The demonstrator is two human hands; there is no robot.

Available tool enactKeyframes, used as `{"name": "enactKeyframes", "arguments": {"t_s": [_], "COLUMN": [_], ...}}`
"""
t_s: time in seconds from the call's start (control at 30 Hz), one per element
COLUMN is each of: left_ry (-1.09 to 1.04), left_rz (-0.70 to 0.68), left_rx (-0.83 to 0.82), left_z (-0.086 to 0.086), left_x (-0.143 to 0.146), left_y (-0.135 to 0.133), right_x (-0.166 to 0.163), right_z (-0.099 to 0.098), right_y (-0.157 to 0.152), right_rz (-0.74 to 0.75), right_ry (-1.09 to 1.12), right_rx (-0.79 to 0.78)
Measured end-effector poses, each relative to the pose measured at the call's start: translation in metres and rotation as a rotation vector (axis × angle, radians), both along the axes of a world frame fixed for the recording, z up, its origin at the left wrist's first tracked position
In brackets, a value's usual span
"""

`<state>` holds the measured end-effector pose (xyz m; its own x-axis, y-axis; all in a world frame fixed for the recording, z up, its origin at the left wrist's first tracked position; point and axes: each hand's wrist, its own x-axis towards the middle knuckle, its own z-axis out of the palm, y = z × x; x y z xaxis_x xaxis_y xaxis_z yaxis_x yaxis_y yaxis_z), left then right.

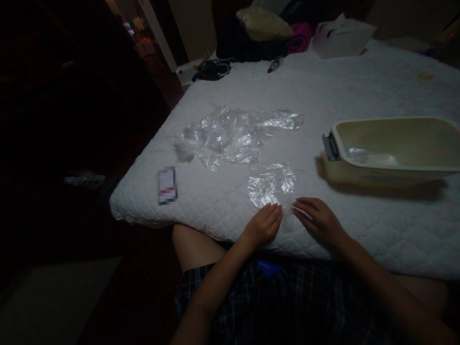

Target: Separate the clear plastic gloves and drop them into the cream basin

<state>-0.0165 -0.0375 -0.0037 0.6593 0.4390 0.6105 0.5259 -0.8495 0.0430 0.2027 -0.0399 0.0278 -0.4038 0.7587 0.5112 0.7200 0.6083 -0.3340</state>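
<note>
A small transparent plastic bag (272,184) lies crinkled on the white quilted bed near its front edge. My left hand (264,224) rests palm down at the bag's lower edge, fingers stretched out and lying flat. Just right of the same edge is my right hand (318,218), its fingers extended and slightly apart, with nothing visible in them. Whether its fingertips touch the plastic is too dim to tell. Beyond the small bag, several more transparent plastic bags (230,136) are spread over the bed, overlapping one another.
A cream plastic bin (388,175) with a grey handle stands at right, some transparent plastic inside. A pixelated rectangular item (167,186) lies at left. Farther back are a white tissue box (341,37), a pillow (264,24) and dark cloth. The mattress (143,211) drops off at left.
</note>
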Motion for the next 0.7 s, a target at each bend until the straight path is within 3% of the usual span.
{"name": "enactKeyframes", "arguments": {"t_s": [0.33, 0.7], "left_ry": [0.028, 0.007], "left_rz": [0.019, 0.045], "left_rx": [-0.007, 0.02], "left_z": [0.001, 0.005], "left_x": [0.0, -0.002], "left_y": [-0.001, -0.004], "right_x": [-0.004, -0.008], "right_z": [-0.007, -0.001], "right_y": [0.008, 0.01], "right_rz": [-0.024, -0.007], "right_ry": [0.033, 0.085], "right_rx": [-0.056, -0.122]}}
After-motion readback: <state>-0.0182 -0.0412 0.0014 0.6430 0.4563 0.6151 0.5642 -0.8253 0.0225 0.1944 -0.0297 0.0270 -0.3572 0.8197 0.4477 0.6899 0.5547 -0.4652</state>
